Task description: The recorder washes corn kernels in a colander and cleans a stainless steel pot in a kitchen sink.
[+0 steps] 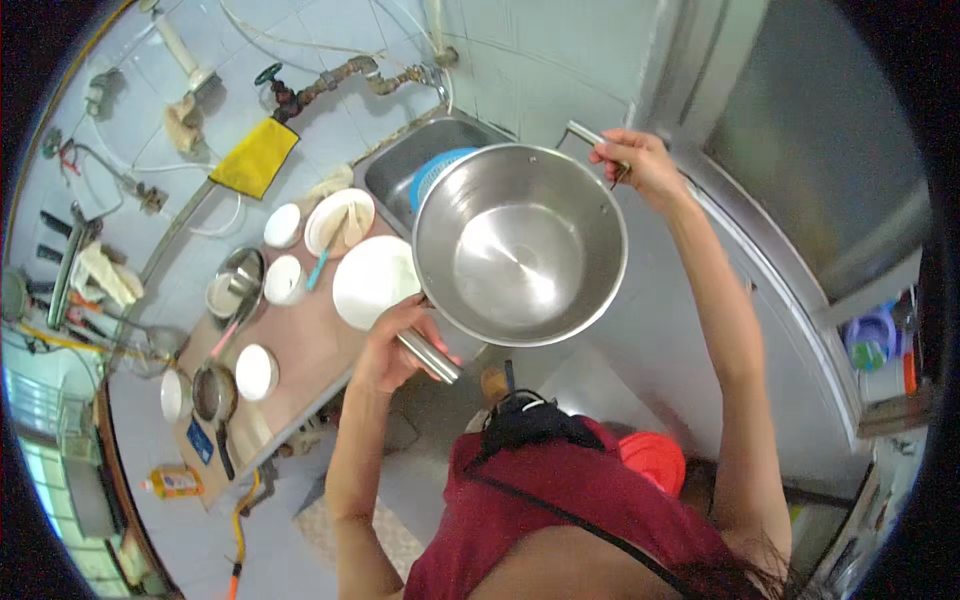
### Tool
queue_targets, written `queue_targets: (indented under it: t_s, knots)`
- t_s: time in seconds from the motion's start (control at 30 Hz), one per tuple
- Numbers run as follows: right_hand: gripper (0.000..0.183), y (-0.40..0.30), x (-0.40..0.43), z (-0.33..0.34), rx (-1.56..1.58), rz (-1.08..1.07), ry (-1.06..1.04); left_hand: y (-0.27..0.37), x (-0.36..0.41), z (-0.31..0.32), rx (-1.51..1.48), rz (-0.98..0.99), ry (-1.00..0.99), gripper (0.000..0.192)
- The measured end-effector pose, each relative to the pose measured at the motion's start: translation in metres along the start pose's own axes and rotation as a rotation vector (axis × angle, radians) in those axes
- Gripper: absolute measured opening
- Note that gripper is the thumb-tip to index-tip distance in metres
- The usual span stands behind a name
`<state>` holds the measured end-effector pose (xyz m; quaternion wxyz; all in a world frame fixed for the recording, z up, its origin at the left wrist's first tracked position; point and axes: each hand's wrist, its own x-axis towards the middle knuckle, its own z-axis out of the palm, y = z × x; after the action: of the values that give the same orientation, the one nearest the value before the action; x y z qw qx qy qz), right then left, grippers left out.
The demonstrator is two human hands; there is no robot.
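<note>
A large stainless steel pot (517, 255) hangs in the air before me, its open top facing me and nothing inside it. My left hand (409, 341) grips one of its metal loop handles at the near left. On the far right side, my right hand (637, 161) is closed around the opposite handle. The pot partly covers a steel sink (386, 169) and a blue plastic strainer basket (439, 169) in it. Just left of the pot, a large white bowl (367, 281) stands on the counter (307, 341), partly behind the pot's rim.
Several white bowls (256, 372) and a bowl with a spoon (337, 217) stand on the counter. Two small pans (214, 390) sit further left. A dish soap bottle (172, 481) is at the counter's end. Pipes with a valve (281, 94) run along the wall. A red plastic item (652, 461) is beside me.
</note>
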<state>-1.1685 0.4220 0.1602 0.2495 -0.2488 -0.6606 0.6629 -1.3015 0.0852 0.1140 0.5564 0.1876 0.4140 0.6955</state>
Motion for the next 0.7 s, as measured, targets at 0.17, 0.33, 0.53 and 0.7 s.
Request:
queue_targets:
  t_s: [0.17,0.33,0.53,0.7]
  knots:
    - [0.029,0.019,0.083,0.022,0.028,0.08,0.043,0.051,0.086,-0.071,-0.056,0.117,0.4,0.019]
    - [0.053,0.041,0.178,0.043,-0.246,0.136,0.086,0.079,0.158,-0.115,-0.063,0.038,0.392,0.016]
    - [0.102,0.045,0.258,0.091,-0.777,0.034,0.06,0.094,0.205,-0.158,-0.132,0.044,0.421,0.015]
    - [0.108,0.042,0.302,0.12,-0.965,-0.002,-0.001,0.105,0.213,-0.167,-0.188,0.051,0.488,0.024]
